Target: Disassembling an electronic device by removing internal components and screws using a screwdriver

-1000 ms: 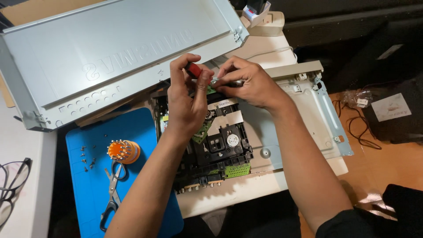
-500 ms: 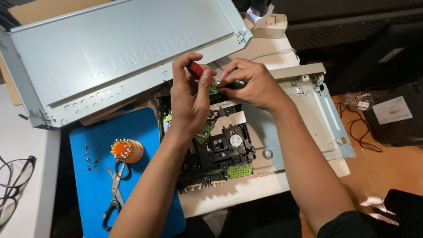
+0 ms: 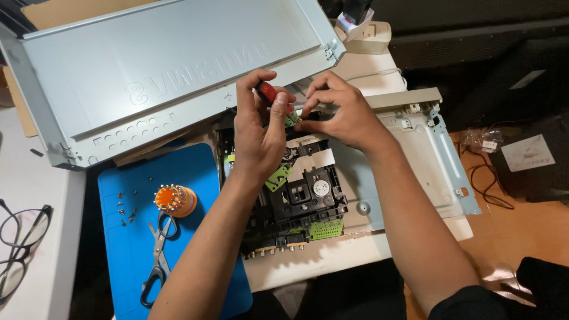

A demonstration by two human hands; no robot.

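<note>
A red-handled screwdriver [image 3: 268, 92] sits high in the left hand [image 3: 259, 133], its handle pinched between the thumb and the curled fingers, above the rear edge of an opened disc player [image 3: 302, 195] — the black drive mechanism with its green circuit boards lies directly beneath both wrists. The right hand [image 3: 341, 115] meets the left just beside the tool, its fingertips [image 3: 308, 109] drawn together in a tight pinch at what looks like the shaft or tip of the screwdriver, though the contact point is small and partly hidden, so whether it grips the tool itself or a tiny part there cannot be told. Neither hand is spread; both are closed down around that one spot. The player rests in its pale metal chassis [image 3: 427, 160], and the removed grey metal cover [image 3: 172, 65] leans upside down behind the hands. To the left, on a blue work mat [image 3: 142, 249], stand an orange bit holder [image 3: 174, 200], a pair of scissors [image 3: 157, 261] just below it and a scatter of small screws [image 3: 125, 207]; a pair of glasses [image 3: 18, 243] lies further left, off the mat.
</note>
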